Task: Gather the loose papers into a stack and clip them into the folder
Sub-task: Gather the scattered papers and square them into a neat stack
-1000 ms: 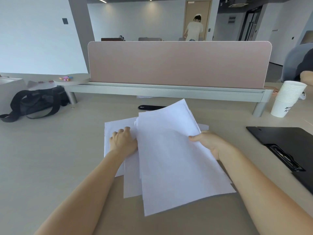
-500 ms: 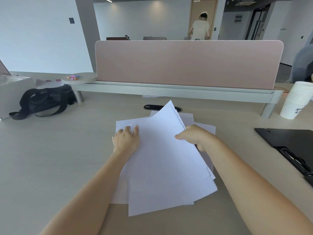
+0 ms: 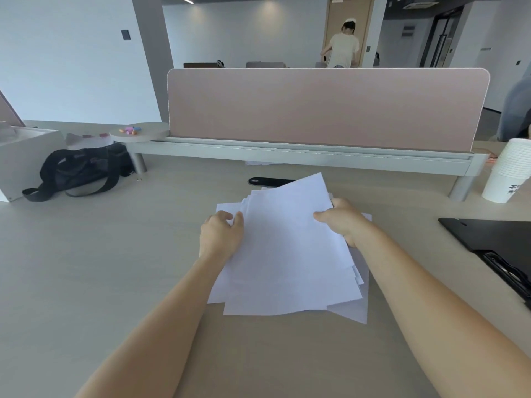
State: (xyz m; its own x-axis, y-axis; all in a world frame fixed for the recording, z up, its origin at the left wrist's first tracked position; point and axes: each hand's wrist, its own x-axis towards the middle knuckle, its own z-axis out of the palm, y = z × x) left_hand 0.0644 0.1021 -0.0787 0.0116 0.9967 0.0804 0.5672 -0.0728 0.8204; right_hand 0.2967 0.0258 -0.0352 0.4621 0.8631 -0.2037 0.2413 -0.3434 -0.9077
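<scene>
A: Head view, item one?

B: Papers [image 3: 287,254]: a loose white bundle on the desk [image 3: 115,268], centre, edges uneven. Stray sheets stick out beneath it at the far left, the right and the near corner.

A: Hands?

B: Left hand [image 3: 221,235]: fingers curled against the bundle's left edge, holding it. Right hand [image 3: 342,219]: thumb on top and fingers under, pinching the right edge.

A: Folder?

B: Folder [image 3: 494,239]: black, flat on the desk, well apart to the right, its metal clip [image 3: 502,268] facing up. No paper is in it.

A: Surroundings?

B: Pink divider screen [image 3: 316,107] across the desk's far side. A black cable slot [image 3: 267,181] sits just beyond the papers, partly covered by their far corner. Black bag [image 3: 83,170] at far left. Stack of paper cups [image 3: 508,173] at far right, beyond the folder. A person [image 3: 343,48] stands behind the screen, back turned. Nothing lies between the papers and the folder.

A: Changes?

B: A second ago the bundle slanted rightward, with loose sheets showing wide under the left hand. Now it sits over them. The folder has not moved.
</scene>
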